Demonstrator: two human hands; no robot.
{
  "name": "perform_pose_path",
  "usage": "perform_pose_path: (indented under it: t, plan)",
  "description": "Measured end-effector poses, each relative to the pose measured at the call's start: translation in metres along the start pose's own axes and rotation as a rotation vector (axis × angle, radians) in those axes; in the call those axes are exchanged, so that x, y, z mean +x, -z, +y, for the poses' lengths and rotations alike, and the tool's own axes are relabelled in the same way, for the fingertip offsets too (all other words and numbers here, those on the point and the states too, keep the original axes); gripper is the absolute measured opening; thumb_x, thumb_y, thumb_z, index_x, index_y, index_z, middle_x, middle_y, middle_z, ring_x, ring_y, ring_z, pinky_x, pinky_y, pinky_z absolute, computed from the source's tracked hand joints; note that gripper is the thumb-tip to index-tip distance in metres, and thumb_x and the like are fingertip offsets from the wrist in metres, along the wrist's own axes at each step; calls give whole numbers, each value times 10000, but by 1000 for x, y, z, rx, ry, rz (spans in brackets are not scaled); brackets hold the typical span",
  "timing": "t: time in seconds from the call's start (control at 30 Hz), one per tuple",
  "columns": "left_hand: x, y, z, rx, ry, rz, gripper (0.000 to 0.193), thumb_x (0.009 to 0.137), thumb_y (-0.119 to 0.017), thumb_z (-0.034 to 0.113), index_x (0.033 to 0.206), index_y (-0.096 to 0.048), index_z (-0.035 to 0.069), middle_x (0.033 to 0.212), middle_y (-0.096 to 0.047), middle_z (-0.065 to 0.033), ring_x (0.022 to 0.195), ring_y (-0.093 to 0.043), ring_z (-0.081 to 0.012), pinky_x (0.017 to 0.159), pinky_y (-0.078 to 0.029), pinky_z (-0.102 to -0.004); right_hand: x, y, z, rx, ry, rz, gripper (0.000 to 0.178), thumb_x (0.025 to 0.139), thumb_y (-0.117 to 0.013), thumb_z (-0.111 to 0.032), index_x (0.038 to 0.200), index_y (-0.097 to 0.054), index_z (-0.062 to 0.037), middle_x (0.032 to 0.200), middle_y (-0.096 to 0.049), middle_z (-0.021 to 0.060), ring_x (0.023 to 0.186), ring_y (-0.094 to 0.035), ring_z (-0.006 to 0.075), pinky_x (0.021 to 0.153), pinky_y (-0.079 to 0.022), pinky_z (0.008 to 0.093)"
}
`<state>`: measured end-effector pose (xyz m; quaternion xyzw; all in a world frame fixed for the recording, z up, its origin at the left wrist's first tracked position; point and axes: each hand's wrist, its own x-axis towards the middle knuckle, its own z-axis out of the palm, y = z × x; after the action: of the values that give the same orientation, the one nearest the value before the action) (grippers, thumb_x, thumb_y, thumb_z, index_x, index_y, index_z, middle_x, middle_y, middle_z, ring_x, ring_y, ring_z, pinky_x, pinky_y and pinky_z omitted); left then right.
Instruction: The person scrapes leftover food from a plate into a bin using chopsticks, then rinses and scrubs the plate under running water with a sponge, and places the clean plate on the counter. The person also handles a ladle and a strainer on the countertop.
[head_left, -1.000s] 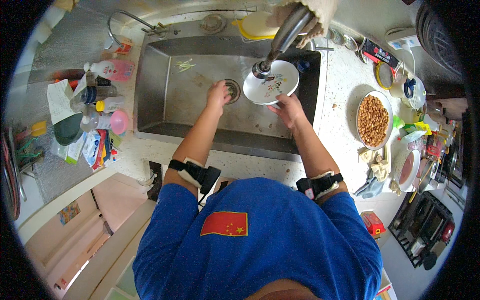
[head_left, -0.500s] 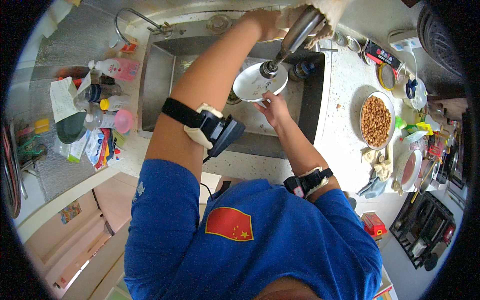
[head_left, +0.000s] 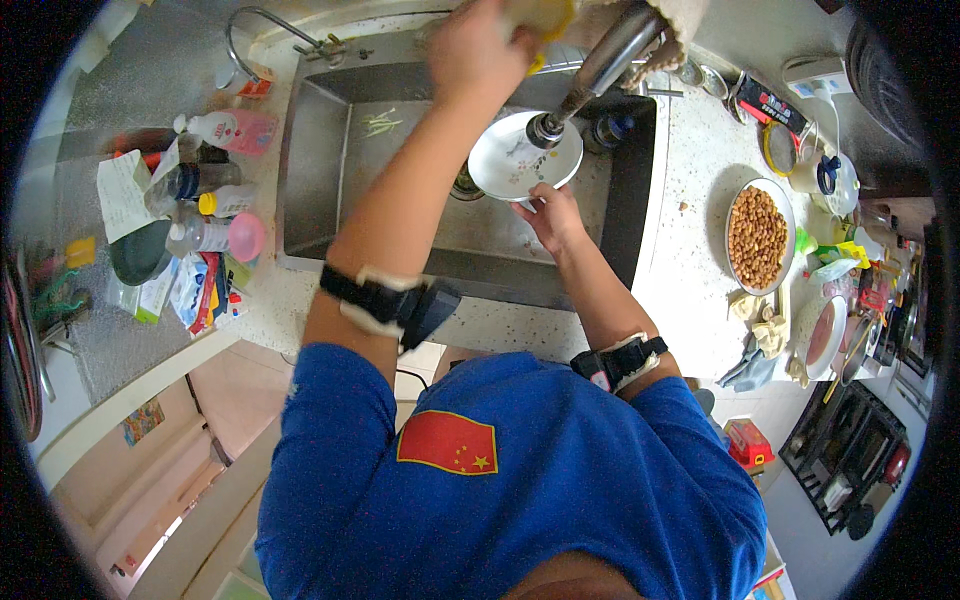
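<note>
Under the dark metal faucet (head_left: 600, 62), a white bowl (head_left: 497, 166) with a small flower pattern hangs tilted over the sink. Closed on its near rim, my right hand (head_left: 553, 218) has the thumb at the edge and fingers partly hidden beneath. Further back, by the sink's far edge, my left hand (head_left: 475, 58) is blurred and grips what looks like a yellow sponge (head_left: 545, 18). The faucet's spout end overlaps the bowl's far right part. The steel sink (head_left: 390, 250) surrounds the bowl, and green scraps (head_left: 380, 123) lie on its floor at left.
To the right, a plate of brown nuts or beans (head_left: 757, 240) stands on the speckled counter (head_left: 680, 270). Left of the sink are a pink soap bottle (head_left: 235, 133), a pink round item (head_left: 246, 237) and several bottles. A dark-lidded jar (head_left: 607, 132) sits in the sink's far right corner.
My left hand has come out from behind the faucet, moving left, and the yellow sponge now shows in it. The bowl stays in my right hand, shifted only slightly.
</note>
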<state>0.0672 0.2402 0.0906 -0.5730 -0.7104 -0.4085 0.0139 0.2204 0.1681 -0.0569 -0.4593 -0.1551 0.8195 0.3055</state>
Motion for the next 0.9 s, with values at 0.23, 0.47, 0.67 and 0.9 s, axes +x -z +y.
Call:
perform_pose_path:
  t: [0.23, 0.47, 0.67, 0.9]
  plan:
    - [-156, 0, -67, -195, 434, -175, 512, 720, -542, 79, 1213, -402, 76, 1114, -523, -191, 963, -546, -326, 825, -435, -369, -5, -2, 4, -107, -28, -123, 546, 716, -420, 30, 1224, -277, -107, 1110, -438, 92, 950, -491, 221, 729, -495, 384]
    - [-182, -28, -71, -100, 132, -681, 351, 733, -553, 84, 1084, -549, 71, 1160, -501, -167, 1086, -469, -301, 922, -367, -365, -20, 7, 1, -117, -50, -207, 547, 725, -400, 20, 1235, -278, -136, 1141, -444, 97, 951, -515, 228, 730, -510, 379]
    - [-166, -52, -50, -274, -50, -675, 306, 728, -573, 95, 1031, -568, 53, 1150, -513, -139, 1011, -517, -306, 844, -419, -373, -36, 11, -4, -60, -174, -344, 566, 725, -418, 22, 1240, -264, -153, 1153, -436, 111, 984, -517, 253, 738, -520, 389]
    - [-159, -42, -79, 249, 77, -800, 165, 749, -538, 191, 842, -613, 77, 1018, -579, -137, 867, -580, -286, 732, -457, -393, -40, 11, -14, -156, 13, -166, 631, 687, -424, 65, 1228, -208, -177, 1152, -414, 103, 969, -514, 257, 674, -535, 387]
